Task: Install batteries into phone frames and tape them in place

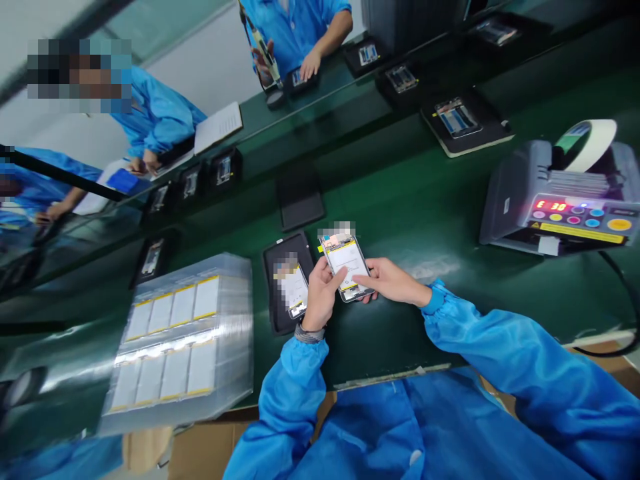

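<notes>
Both my hands hold an opened phone [345, 257] over the green table edge, its inside facing up with a white battery in it. My left hand [323, 293] wraps round the phone's left side, thumb on the battery. From the right, my right hand [387, 280] grips the lower right edge, with its thumb over the battery too. Just left of my hands, a second opened phone [295, 290] lies in a black tray [280, 323]. Further left, a clear plastic tray stack [235, 320] holds several white batteries [173, 367] with yellow edges.
A tape dispenser [515, 193] with a lit display stands at right. An empty-looking black tray [300, 200] lies ahead. More phones in black trays, such as one tray [487, 127], line the belt. Co-workers in blue, one with a power screwdriver [267, 57], sit across.
</notes>
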`<state>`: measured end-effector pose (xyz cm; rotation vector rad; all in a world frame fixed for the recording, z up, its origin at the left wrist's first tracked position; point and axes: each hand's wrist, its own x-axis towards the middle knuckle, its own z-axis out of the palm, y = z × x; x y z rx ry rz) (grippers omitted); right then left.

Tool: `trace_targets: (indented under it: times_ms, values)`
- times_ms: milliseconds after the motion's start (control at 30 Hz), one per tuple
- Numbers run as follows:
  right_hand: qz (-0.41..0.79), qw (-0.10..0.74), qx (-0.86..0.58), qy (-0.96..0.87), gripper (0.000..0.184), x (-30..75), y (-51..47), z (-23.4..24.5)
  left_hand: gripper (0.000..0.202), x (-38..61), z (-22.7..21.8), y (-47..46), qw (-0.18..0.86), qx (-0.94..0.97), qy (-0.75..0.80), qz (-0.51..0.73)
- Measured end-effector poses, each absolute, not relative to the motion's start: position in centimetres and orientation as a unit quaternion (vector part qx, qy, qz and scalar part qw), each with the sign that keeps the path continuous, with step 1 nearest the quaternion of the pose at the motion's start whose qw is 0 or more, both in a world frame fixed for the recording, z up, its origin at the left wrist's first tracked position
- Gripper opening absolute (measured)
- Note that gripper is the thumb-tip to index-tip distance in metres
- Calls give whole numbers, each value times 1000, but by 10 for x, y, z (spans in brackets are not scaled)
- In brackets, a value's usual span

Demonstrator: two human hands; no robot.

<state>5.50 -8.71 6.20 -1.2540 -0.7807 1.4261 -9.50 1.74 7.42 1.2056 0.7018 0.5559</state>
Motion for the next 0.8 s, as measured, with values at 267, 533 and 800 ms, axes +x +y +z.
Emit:
trace_targets:
  times_ms: [267, 533, 800]
  values:
    - [592, 535, -498, -340, 50, 52, -89, 57, 53, -93, 80, 22, 741, 550, 309, 231]
    - [537, 561, -567, -275, 44, 65, -81, 54, 57, -75, 95, 77, 665, 644, 301, 230]
    - [432, 561, -633, -312, 17, 74, -78, 41, 40, -22, 124, 243, 442, 703, 501, 245]
